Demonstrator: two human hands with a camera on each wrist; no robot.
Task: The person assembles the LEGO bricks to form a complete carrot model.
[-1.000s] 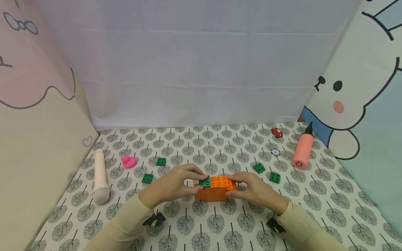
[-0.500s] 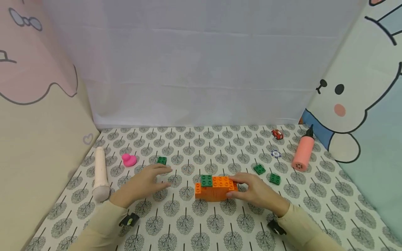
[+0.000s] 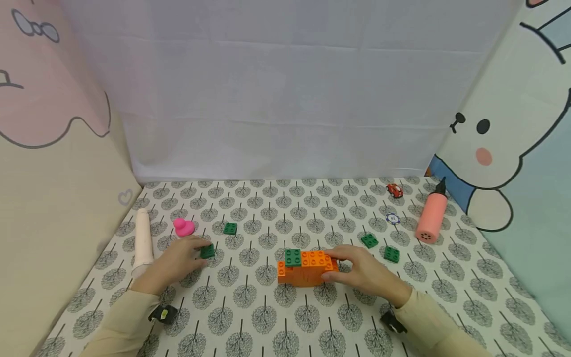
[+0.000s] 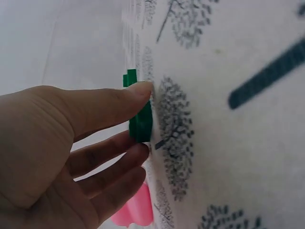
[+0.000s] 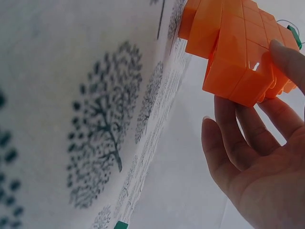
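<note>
On the left part of the table, my left hand [image 3: 176,260] pinches a small green toy brick [image 3: 207,251] between thumb and fingers. In the left wrist view the thumb covers part of this brick [image 4: 141,124], which is at the cloth surface. My right hand [image 3: 366,271] grips the right end of an orange brick build [image 3: 303,276] at the table's middle. Thumb and fingers lie on either side of the orange bricks [image 5: 233,57] in the right wrist view. A green brick [image 3: 293,257] sits on top of the build, left of the bare orange studs.
Another green brick [image 3: 230,228] and a pink duck [image 3: 184,227] lie beyond my left hand. A pale microphone-shaped object [image 3: 142,235] is at the far left. To the right are two green bricks [image 3: 369,241], a chip [image 3: 392,218], a red toy car [image 3: 394,190] and a pink bottle [image 3: 431,217].
My left hand has let go of the green brick on the orange build, moved left, and taken hold of a loose green brick. My right hand stays on the build.
</note>
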